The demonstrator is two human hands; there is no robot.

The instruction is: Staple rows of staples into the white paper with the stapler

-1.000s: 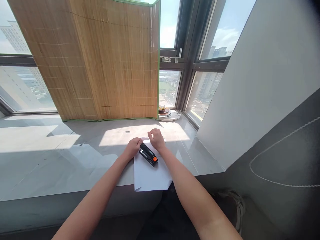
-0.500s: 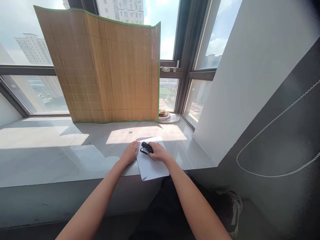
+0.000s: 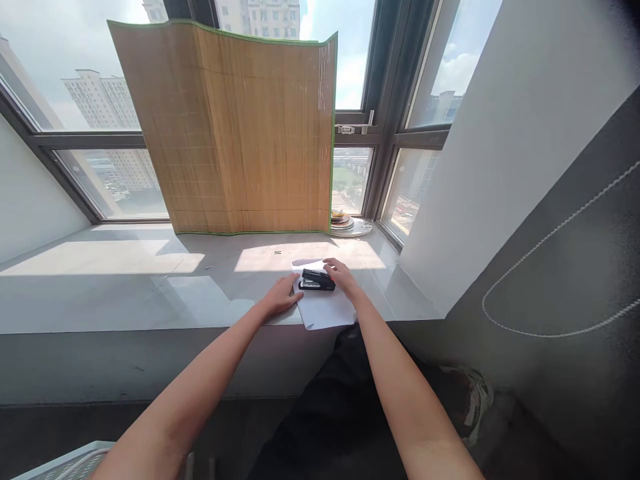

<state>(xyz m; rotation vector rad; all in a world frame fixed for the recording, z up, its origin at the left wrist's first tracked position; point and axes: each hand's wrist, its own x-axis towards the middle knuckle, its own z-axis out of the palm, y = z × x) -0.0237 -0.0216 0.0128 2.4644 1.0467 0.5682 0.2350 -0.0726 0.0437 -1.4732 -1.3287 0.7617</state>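
A long, pale, smooth-topped window ledge (image 3: 110, 303) runs beneath dark-framed windows (image 3: 387, 113), with bright sunlit patches along its back half and shadow towards its front edge. Towards the right end of the ledge, white paper (image 3: 327, 313) lies with its lower edge at the ledge's front edge. The black stapler (image 3: 318, 281) lies on the upper part of this paper, crosswise, between the two hands.

The left hand (image 3: 283, 297) rests at the paper's left edge, thumb and fingers spread apart near the stapler's left end. The right hand (image 3: 341, 275) is at the stapler's right end, fingers bent; whether they grip it, I cannot tell.

Behind, a brown slatted mat with green edging (image 3: 250, 140) stands upright on the back of the ledge, covering part of the glass. A stack of round plates (image 3: 351, 227) sits near the back right corner, partly hidden by the mat. Two tiny dark strips (image 3: 277, 253) lie behind the paper. A white wall (image 3: 475, 147) slants up at the right end, and a pale beaded cord (image 3: 500, 277) hangs in a loop beyond it.
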